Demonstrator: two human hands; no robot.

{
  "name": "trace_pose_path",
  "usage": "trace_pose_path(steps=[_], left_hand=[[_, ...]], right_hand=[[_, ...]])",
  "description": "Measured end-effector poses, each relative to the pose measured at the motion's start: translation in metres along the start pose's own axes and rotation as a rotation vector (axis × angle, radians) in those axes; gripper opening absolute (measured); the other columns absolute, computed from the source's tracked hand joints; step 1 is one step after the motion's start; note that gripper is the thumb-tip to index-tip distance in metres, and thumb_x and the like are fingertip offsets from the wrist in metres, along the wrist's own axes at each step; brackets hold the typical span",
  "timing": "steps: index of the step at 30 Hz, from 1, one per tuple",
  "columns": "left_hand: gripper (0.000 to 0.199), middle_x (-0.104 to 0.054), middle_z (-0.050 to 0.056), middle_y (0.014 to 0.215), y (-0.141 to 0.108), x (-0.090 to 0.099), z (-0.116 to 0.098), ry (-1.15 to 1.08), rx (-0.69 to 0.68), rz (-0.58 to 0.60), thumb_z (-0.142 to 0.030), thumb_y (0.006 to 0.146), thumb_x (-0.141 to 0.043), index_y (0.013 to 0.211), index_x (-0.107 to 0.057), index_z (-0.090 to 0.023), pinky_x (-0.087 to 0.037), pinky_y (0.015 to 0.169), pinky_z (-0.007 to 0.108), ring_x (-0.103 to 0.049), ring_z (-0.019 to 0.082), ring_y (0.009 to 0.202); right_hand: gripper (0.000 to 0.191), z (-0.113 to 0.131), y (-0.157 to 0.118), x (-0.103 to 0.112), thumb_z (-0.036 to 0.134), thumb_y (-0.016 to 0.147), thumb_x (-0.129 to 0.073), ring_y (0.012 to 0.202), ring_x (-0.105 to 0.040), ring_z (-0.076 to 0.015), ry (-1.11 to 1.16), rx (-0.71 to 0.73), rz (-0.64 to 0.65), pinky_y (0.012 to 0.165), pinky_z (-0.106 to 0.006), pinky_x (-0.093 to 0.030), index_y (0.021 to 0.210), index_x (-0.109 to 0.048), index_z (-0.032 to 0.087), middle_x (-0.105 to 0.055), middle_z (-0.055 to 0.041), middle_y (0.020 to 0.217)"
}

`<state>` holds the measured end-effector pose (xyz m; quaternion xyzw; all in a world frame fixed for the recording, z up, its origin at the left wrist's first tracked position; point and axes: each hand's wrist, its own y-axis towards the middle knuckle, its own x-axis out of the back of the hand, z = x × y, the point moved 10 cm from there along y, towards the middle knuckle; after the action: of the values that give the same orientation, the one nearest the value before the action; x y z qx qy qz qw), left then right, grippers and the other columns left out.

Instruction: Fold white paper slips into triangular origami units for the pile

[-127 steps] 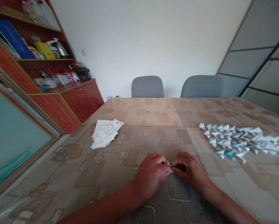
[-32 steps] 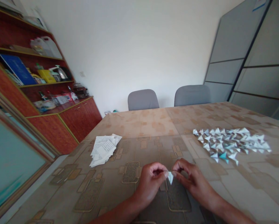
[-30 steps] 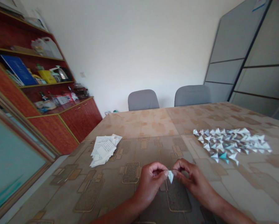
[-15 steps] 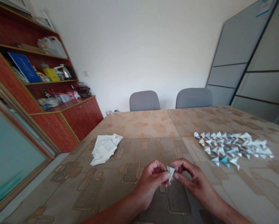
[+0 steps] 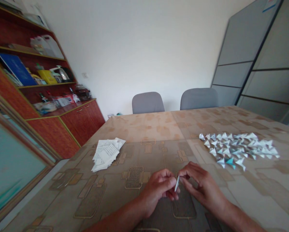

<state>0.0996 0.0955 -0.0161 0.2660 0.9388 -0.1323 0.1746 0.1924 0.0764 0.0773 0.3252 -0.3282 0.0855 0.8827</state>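
Note:
A small folded piece of paper, white and seen almost edge-on, is held up just above the table. My left hand pinches its left side between thumb and bent fingers. From the other side, my right hand has its curled fingertips at the paper's upper right edge, thumb close below the forefinger. On the right of the table lie several rows of small folded paper pieces, mostly white, with a teal one in the front row. A loose stack of printed paper slips sits on the left.
A patterned brown cloth covers the table. Two grey chairs stand behind its far edge. To the left is a red-brown cabinet with bottles, a kettle and a blue folder on its shelves; a grey wardrobe stands at right.
The folded paper has turned from showing its triangular face to nearly edge-on between my hands. My right fingertips have come up against its top edge. The view has shifted slightly.

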Motion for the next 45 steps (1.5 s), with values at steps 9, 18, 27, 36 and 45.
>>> trace_pose_path(steps=[9,18,27,36,45], left_hand=[[0.037,-0.072,0.008,0.074,-0.004,-0.004,-0.004,0.034,-0.029,-0.033,-0.04,0.069,-0.08,0.085,-0.065,-0.01,-0.048,0.061,0.026,-0.065,0.014,0.059],[0.039,-0.072,0.009,0.072,-0.006,-0.006,-0.002,-0.048,-0.036,-0.054,-0.045,0.07,-0.078,0.082,-0.065,-0.01,-0.047,0.059,0.025,-0.065,0.015,0.057],[0.036,-0.066,0.002,0.065,-0.009,-0.001,-0.012,0.017,-0.078,-0.148,-0.044,0.067,-0.08,0.073,-0.066,-0.011,-0.044,0.061,0.023,-0.059,0.012,0.058],[0.035,-0.068,0.005,0.068,-0.01,0.002,-0.011,-0.02,-0.09,-0.184,-0.044,0.071,-0.077,0.076,-0.066,-0.01,-0.044,0.058,0.023,-0.059,0.012,0.056],[0.034,-0.066,0.003,0.067,-0.012,-0.001,-0.021,0.045,-0.158,-0.171,-0.043,0.076,-0.073,0.077,-0.066,-0.01,-0.045,0.058,0.02,-0.06,0.01,0.056]], right_hand=[[0.022,-0.02,-0.002,0.0,0.033,0.094,-0.052,0.071,-0.062,-0.0163,0.233,-0.192,0.007,0.065,-0.027,-0.048,0.081,-0.065,0.021,-0.066,-0.0015,0.074],[0.027,-0.033,-0.006,-0.006,0.047,0.089,-0.058,0.063,-0.059,-0.0138,0.537,-0.317,-0.051,0.059,-0.023,-0.049,0.084,-0.063,0.02,-0.062,0.0012,0.068],[0.02,-0.032,-0.006,-0.003,0.039,0.09,-0.059,0.064,-0.059,-0.0138,0.485,-0.287,-0.1,0.059,-0.022,-0.048,0.083,-0.064,0.021,-0.062,0.0014,0.069],[0.017,-0.024,-0.006,-0.004,0.036,0.092,-0.056,0.07,-0.063,-0.0156,0.479,-0.277,-0.037,0.065,-0.024,-0.05,0.087,-0.063,0.022,-0.065,-0.0001,0.074],[0.02,-0.029,-0.008,-0.009,0.034,0.091,-0.057,0.065,-0.059,-0.0127,0.58,-0.339,-0.017,0.063,-0.021,-0.046,0.077,-0.061,0.021,-0.062,0.0027,0.068]])
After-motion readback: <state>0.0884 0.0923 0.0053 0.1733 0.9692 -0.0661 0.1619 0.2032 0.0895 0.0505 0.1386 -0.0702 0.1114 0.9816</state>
